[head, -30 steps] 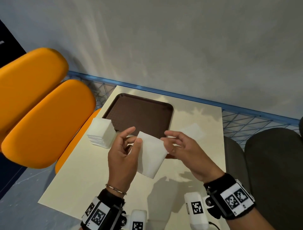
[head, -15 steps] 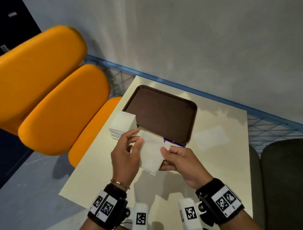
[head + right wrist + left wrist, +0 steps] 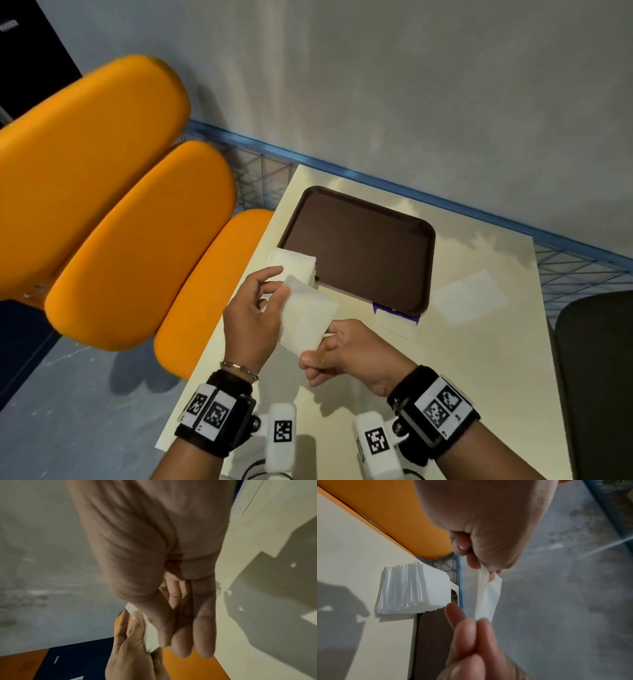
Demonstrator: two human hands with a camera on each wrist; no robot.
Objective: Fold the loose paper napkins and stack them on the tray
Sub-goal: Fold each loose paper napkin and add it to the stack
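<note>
— Holding one paper napkin [image 3: 308, 317] up in the air, above the near left part of the table [image 3: 479, 377]. Can it go wrong?

— Yes. Start at the left. The left hand [image 3: 251, 322] pinches the napkin's left edge with thumb and fingers. Napkin paper is thin, so I think a hard pull could rip it.

— And that white pile?

— That is the napkin stack [image 3: 294, 265]. It sits at the table's left edge, touching the near left corner of the brown tray [image 3: 359, 246], and it may lap over the rim a little. A bump from the left hand could push it off the table.

— What about the other side?

— The right hand [image 3: 352, 356] grips the napkin's lower right corner between thumb and curled fingers. If the two hands do not line up the edges, the fold may come out crooked, and crooked napkins make a wobbly pile.

— Is anything on the tray?

— No napkins yet, so all the stacking is still to do. One loose napkin [image 3: 469, 298] lies flat on the table to the right of the tray, near the right edge. A puff of air or a sleeve could slide it off.
</note>
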